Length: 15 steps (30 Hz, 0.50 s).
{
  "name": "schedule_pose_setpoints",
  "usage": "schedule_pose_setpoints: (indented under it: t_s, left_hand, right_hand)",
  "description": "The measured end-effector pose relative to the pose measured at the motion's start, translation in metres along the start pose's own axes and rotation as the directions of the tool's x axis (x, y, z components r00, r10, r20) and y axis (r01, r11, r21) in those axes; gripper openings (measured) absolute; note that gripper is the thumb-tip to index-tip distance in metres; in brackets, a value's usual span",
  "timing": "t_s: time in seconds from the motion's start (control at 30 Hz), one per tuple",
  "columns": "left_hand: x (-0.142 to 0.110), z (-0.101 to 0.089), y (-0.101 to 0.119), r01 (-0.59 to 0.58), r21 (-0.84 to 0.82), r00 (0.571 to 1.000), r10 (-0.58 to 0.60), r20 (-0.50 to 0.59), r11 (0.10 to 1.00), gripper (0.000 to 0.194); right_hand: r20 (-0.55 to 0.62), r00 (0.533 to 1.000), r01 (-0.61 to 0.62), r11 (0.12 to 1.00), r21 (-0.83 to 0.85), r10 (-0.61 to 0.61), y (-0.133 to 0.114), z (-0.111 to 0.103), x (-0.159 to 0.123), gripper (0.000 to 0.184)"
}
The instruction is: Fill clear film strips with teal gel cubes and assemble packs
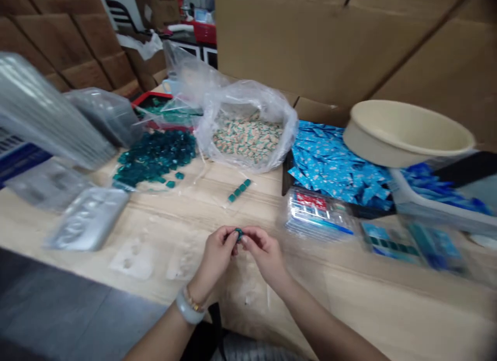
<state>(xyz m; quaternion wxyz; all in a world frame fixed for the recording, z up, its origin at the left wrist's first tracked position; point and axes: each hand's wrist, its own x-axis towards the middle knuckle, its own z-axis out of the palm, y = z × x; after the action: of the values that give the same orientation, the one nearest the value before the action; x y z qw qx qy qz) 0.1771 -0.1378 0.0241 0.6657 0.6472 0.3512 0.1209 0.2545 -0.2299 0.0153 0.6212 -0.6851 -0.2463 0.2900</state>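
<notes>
Between the fingertips of both hands is a small dark green square piece (238, 234). My left hand (220, 247) pinches it from one side, and my right hand (264, 251) grips it from the other. Beyond them on the table lies a short row of similar green squares (239, 190). A heap of teal-green pieces (155, 156) spreads to the left of that row. Behind it stands an open clear plastic bag (285, 149) full of small pale, orange and green bits.
Stacked clear plastic trays (83, 221) lie at left. At right are blue printed packets (337, 164), a cream basin (407, 136), clear cases (318, 213) and filled packs (392, 244). Cardboard (330, 40) walls the back. The wooden table's (388, 309) front edge runs near me.
</notes>
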Motion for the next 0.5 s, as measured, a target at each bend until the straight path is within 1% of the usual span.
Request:
schedule_pose_setpoints:
  t_s: [0.07, 0.13, 0.17, 0.23, 0.3, 0.33, 0.4, 0.47, 0.5]
  left_hand:
    - [-0.003, -0.001, -0.001, 0.041, -0.052, 0.999, -0.04, 0.022, 0.998, 0.021]
    - [-0.006, -0.001, -0.001, 0.039, -0.028, 0.999, -0.039, -0.003, 0.999, 0.02]
    - [-0.007, -0.002, 0.0, 0.026, 0.007, 0.999, -0.026, -0.023, 1.0, 0.02]
    - [-0.01, -0.002, 0.003, -0.015, 0.098, 0.998, 0.02, -0.058, 0.995, 0.022]
    - [-0.011, -0.002, 0.006, -0.067, 0.187, 0.994, 0.081, -0.07, 0.98, 0.024]
    - [-0.012, -0.002, 0.007, -0.1, 0.226, 0.991, 0.118, -0.068, 0.969, 0.024]
    - [-0.011, -0.001, 0.006, -0.16, 0.284, 0.981, 0.185, -0.064, 0.945, 0.024]
    - [-0.009, 0.0, 0.003, -0.163, 0.314, 0.978, 0.196, -0.074, 0.935, 0.022]
    - [-0.009, 0.0, 0.002, -0.139, 0.315, 0.981, 0.174, -0.083, 0.939, 0.023]
  right_hand:
    - [0.01, 0.999, 0.036, 0.997, -0.075, -0.036, 0.002, -0.002, -0.004, 0.016]
    - [0.003, 0.996, 0.088, 0.98, -0.18, -0.089, 0.002, -0.003, -0.006, 0.015]
    - [0.011, 0.99, 0.136, 0.958, -0.253, -0.138, 0.0, -0.003, -0.006, 0.015]
    - [0.063, 0.966, 0.254, 0.872, -0.418, -0.251, -0.004, -0.002, -0.005, 0.018]
    - [0.119, 0.941, 0.327, 0.764, -0.556, -0.316, -0.009, 0.0, -0.003, 0.021]
    - [0.133, 0.938, 0.333, 0.722, -0.606, -0.321, -0.012, 0.001, -0.002, 0.021]
    - [0.136, 0.943, 0.313, 0.666, -0.677, -0.305, -0.013, 0.003, 0.0, 0.022]
    - [0.125, 0.953, 0.283, 0.657, -0.699, -0.278, -0.012, 0.004, 0.001, 0.022]
    - [0.115, 0.959, 0.265, 0.678, -0.686, -0.259, -0.01, 0.003, 0.002, 0.022]
